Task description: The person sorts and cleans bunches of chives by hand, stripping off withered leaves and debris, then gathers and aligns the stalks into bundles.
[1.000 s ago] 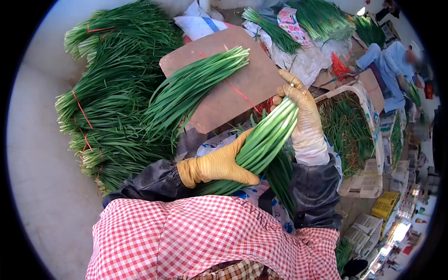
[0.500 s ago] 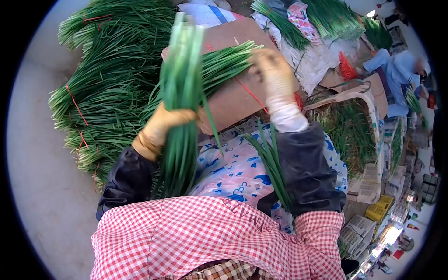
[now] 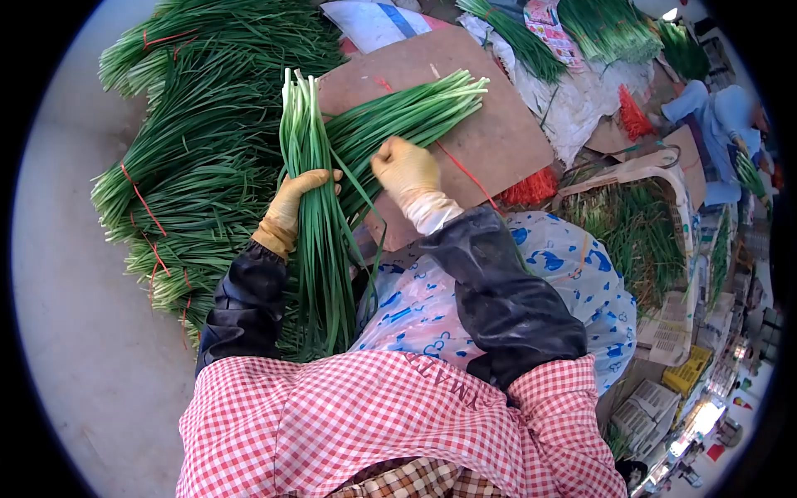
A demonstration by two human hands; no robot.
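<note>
My left hand [image 3: 295,203], in a yellowed glove, is closed around a bunch of garlic chives [image 3: 315,228]. Their pale stem ends point up and the green leaves hang toward my lap. Just to the right, my right hand [image 3: 407,174] is curled shut, also gloved; whatever its fingers may pinch is hidden. It hovers beside a second bunch of garlic chives [image 3: 407,112], lying slantwise on a brown board [image 3: 506,137]. A red tie [image 3: 466,174] crosses the board under that bunch.
Tied chive bundles [image 3: 191,183] are heaped along the left by a pale wall. A patterned plastic sheet [image 3: 548,249] covers my lap. Right of it stands a crate [image 3: 677,207] with loose greens. Red ties [image 3: 531,187] lie by the board. A person in blue [image 3: 714,124] sits farther right.
My right hand has moved down and left, from the lying bunch's stem ends toward the held bunch, and its fingers have curled. The held bunch has come lower.
</note>
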